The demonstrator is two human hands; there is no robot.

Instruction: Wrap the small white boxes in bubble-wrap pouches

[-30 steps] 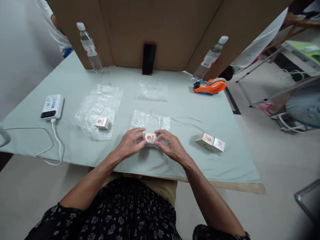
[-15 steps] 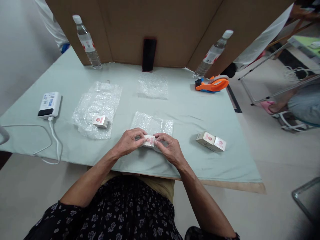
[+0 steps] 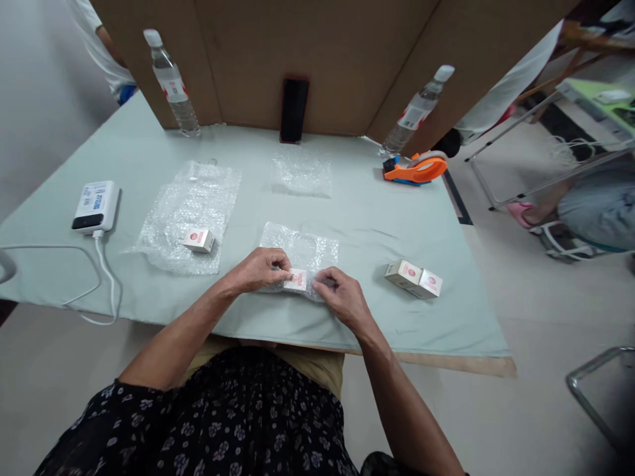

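A small white box with red print lies on a sheet of bubble wrap near the table's front edge. My left hand grips the box at its left end between thumb and fingers. At the other side, my right hand pinches the edge of the bubble wrap, a little apart from the box. Another small box rests on a larger pile of bubble wrap to the left. Two more boxes stand side by side to the right.
An orange tape dispenser sits at the back right, beside a water bottle. A second bottle and a phone stand against the cardboard screen. A white power bank with a cable is at the left.
My right hand has let go of the box and moved slightly right to the wrap's edge. My left hand stays on the box.
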